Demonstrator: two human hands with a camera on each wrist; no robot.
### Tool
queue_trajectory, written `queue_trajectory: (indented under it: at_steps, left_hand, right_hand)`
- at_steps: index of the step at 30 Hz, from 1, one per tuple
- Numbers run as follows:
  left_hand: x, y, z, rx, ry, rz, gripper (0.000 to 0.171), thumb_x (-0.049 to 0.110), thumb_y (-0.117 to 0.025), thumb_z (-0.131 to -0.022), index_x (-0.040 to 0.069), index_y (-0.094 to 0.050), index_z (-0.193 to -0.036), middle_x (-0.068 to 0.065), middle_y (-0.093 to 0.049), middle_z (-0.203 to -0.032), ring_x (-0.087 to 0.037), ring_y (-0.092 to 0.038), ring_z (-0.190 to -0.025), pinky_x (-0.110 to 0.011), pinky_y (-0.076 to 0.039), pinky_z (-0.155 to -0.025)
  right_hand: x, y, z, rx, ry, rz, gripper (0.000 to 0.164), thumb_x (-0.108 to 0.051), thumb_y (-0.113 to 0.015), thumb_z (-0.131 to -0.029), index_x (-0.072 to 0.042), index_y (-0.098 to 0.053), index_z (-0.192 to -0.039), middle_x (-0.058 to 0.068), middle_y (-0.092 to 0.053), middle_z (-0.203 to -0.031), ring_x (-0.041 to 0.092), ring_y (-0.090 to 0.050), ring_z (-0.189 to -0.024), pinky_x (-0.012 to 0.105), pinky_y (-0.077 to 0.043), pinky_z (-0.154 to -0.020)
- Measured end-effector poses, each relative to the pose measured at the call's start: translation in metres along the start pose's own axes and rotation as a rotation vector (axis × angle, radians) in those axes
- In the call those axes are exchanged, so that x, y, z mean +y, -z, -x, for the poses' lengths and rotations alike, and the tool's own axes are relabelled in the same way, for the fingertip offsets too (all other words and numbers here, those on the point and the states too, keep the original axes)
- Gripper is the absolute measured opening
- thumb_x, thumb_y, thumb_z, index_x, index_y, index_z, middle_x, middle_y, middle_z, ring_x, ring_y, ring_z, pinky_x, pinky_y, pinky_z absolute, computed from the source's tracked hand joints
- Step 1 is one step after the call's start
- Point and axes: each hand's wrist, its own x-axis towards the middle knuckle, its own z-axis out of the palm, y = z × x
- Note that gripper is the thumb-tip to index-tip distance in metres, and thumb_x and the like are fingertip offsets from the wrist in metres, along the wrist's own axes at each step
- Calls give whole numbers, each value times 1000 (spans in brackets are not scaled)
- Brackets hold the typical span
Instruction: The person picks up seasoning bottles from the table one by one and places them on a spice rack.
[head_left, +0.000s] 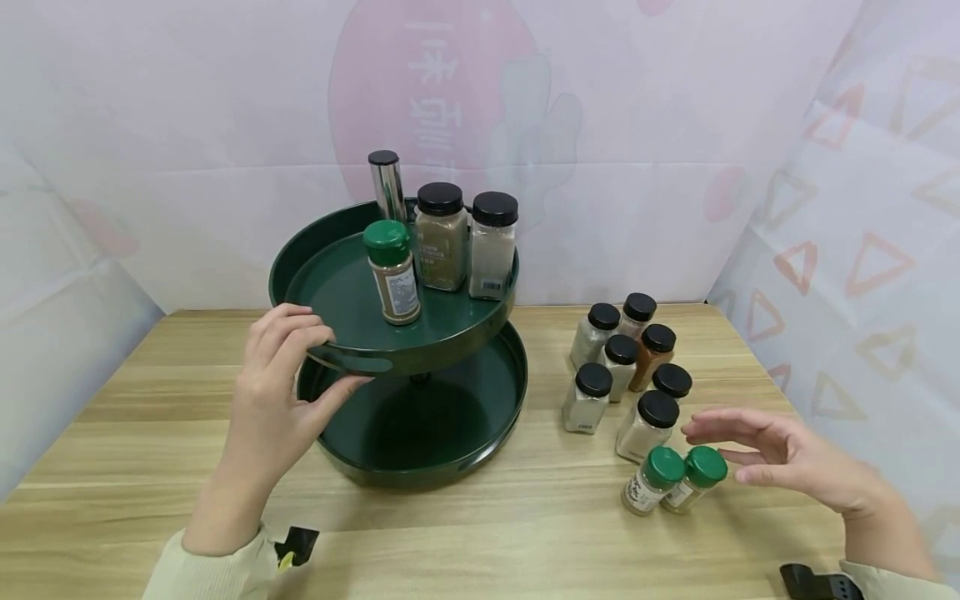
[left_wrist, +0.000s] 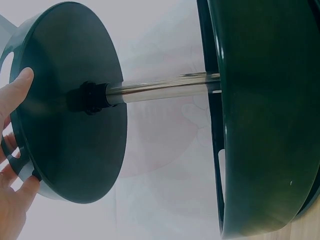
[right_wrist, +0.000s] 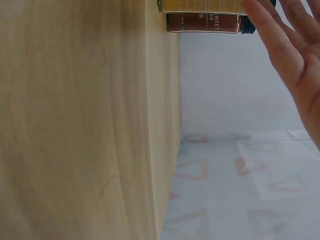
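A dark green two-tier turntable (head_left: pixel 420 479) stands on the table. My left hand (head_left: pixel 277 375) grips the front left rim of its upper tier, fingers over the edge and thumb below. On that tier stand a green-capped spice shaker (head_left: pixel 393 283), a brown spice jar (head_left: pixel 441 246) and a white spice jar (head_left: pixel 492 254), both black-capped. At the right, my right hand (head_left: pixel 787 458) hovers with relaxed fingers beside two green-capped shakers (head_left: pixel 643 493) and a black-capped jar (head_left: pixel 642 433). Whether its fingertips touch a jar, I cannot tell. An amber jar (right_wrist: pixel 200 6) shows by this hand in the right wrist view.
Several more black-capped jars (head_left: pixel 592 333) stand behind the green-capped shakers. A chrome post (head_left: pixel 387 187) rises through the upper tier. Wood tabletop (head_left: pixel 510 542) runs across the front; printed cloth (head_left: pixel 637 125) hangs behind and at the sides.
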Motion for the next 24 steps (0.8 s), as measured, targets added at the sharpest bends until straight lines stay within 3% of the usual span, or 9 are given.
queue_trajectory:
  at_steps: [10, 17, 24]
  left_hand:
    - [0, 0, -1, 1, 1, 0, 61, 55, -63, -90, -5, -64, -100, -25, -61, -110, -41, -47, -116, -23, -30, -116]
    - [0, 0, 1, 0, -1, 5, 62, 56, -63, -90, -5, -63, -100, -25, -61, -110, -41, -48, -115, -23, -30, -116]
    - [0, 0, 0, 0, 7, 10, 61, 56, -63, -90, -5, -64, -100, -24, -61, -110, -41, -48, -115, -23, -30, -115]
  right_hand:
    - [16, -3, -1, -105, -56, 24, 62, 28, -48, -85, 16, -32, -143, 16, -48, -150, 11, -47, -139, 19, -42, -107]
    - [18, -7, -3, -105, -184, -33, 58, 24, -51, -88, 6, -42, -142, 2, -58, -142, 7, -60, -121, 24, -55, -89]
    - [23, -6, -5, -151, -170, -23, 56, 21, -53, -88, 0, -47, -139, -1, -63, -133, 4, -63, -112, 24, -55, -84]
